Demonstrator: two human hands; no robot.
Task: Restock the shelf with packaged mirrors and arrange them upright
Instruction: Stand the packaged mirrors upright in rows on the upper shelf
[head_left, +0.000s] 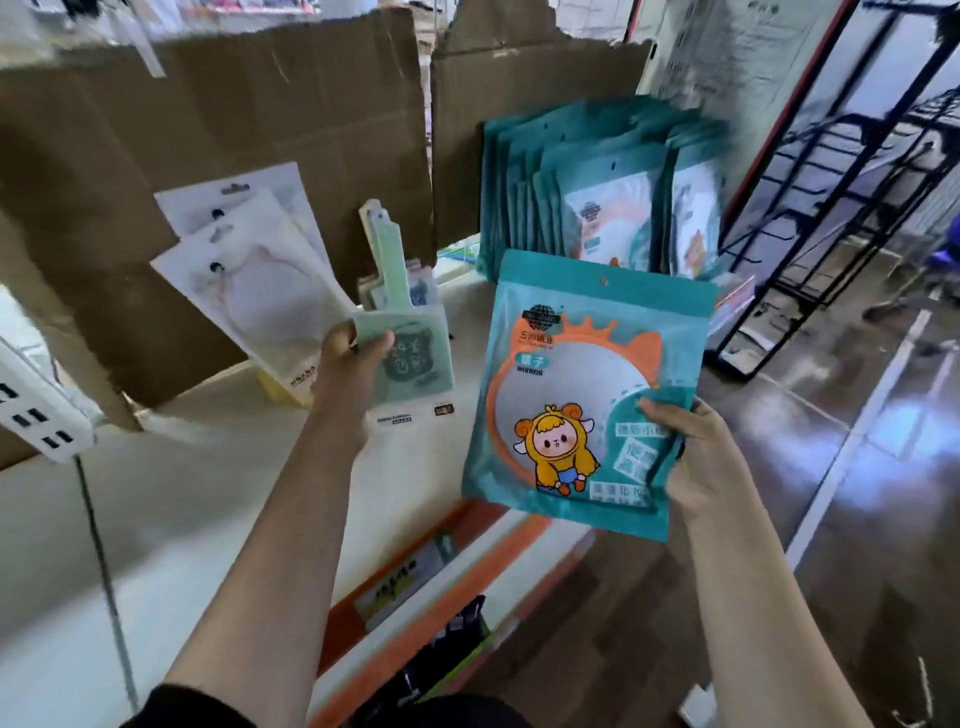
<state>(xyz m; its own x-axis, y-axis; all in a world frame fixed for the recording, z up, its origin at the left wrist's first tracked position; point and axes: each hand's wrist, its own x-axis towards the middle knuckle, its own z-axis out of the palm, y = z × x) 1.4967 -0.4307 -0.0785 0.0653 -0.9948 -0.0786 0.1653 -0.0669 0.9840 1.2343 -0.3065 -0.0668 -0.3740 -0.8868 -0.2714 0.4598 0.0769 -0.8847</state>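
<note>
My right hand (691, 457) grips a teal packaged mirror (571, 395) by its lower right corner, holding it upright above the shelf's front edge. It shows an orange mirror frame and a cartoon figure in a yellow hood. A row of several matching teal packs (587, 197) stands upright at the back right of the cream shelf (182, 493). My left hand (353, 364) grips the left side of a pale green handled mirror in a clear pack (410, 358), upright at the shelf's middle.
White packaged mirrors (249, 270) lean against the brown cardboard backing (218, 135) at the left. An orange price strip (415, 582) runs along the shelf front. A black metal rack (841, 176) stands on the glossy floor at the right.
</note>
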